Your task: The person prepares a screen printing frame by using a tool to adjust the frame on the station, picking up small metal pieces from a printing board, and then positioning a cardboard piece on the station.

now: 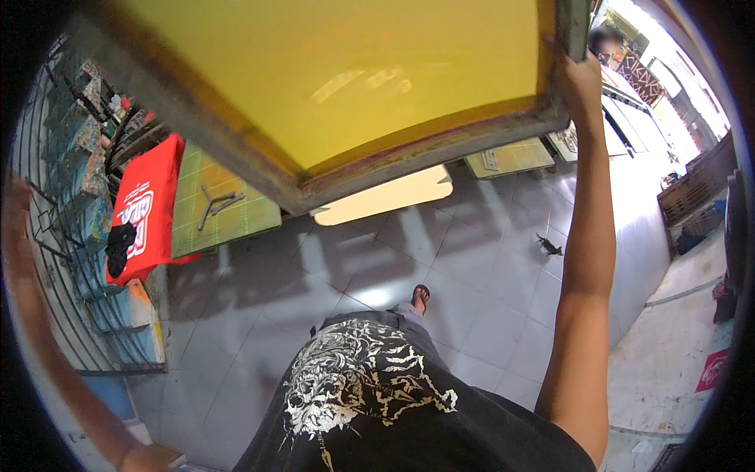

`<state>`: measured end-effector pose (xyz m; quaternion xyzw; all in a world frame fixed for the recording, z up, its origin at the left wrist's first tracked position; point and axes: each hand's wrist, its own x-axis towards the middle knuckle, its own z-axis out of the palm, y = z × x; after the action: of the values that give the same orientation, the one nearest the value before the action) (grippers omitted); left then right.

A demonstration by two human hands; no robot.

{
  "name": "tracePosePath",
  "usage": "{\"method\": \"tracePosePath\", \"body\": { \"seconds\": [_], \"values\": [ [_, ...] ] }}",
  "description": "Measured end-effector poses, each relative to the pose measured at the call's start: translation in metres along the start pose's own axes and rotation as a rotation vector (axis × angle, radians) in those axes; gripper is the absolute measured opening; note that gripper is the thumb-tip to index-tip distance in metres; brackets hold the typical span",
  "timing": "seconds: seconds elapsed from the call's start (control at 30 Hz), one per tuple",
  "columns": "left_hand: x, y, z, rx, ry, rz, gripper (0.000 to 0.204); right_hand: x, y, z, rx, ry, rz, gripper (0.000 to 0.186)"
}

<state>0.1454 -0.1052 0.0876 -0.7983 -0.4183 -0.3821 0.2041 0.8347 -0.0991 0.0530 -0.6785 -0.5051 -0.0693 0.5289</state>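
Observation:
A large screen printing frame [440, 146] with yellow mesh fills the upper middle, raised above the floor and tilted. My right hand [580, 82] grips its right side rail near the corner, the arm stretched out ahead. Some of the fingers are hidden by the rail. My left hand [19, 208] is far off at the left rim, apart from the frame and close to a metal grille [59, 259]. It is dim and smeared there, so its fingers do not show clearly.
Left of the frame, a red cloth with white print [149, 208] lies beside a green-yellow board [224, 206] bearing a hinged bracket. A small black animal-like shape [549, 246] is on the tiled floor [487, 283]. A brown crate [692, 185] stands right. Another person [605, 41] is at the far right.

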Motion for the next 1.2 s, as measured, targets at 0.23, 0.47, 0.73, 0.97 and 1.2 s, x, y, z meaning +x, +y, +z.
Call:
{"method": "tracePosePath", "body": {
  "seconds": [0.23,0.47,0.73,0.97,1.2],
  "values": [
    [0.017,0.224,0.305,-1.209,-0.590,-0.648,0.069,0.065,0.209,-0.049,0.164,-0.070,0.307,0.053],
    [0.099,0.373,0.553,-1.224,-0.301,-0.810,0.043,0.138,0.382,0.010,0.184,-0.120,0.410,0.056],
    [0.134,0.447,0.703,-1.109,-0.380,-1.117,0.027,0.198,0.571,0.070,-0.262,-0.224,0.513,0.074],
    [0.102,0.474,0.768,-1.019,-0.368,-1.191,0.024,0.190,0.642,0.102,-0.334,-0.316,0.503,0.074],
    [0.064,0.486,0.794,-0.873,-0.381,-1.291,0.023,0.185,0.681,0.108,-0.203,-0.461,0.540,0.070]
  ]
}}
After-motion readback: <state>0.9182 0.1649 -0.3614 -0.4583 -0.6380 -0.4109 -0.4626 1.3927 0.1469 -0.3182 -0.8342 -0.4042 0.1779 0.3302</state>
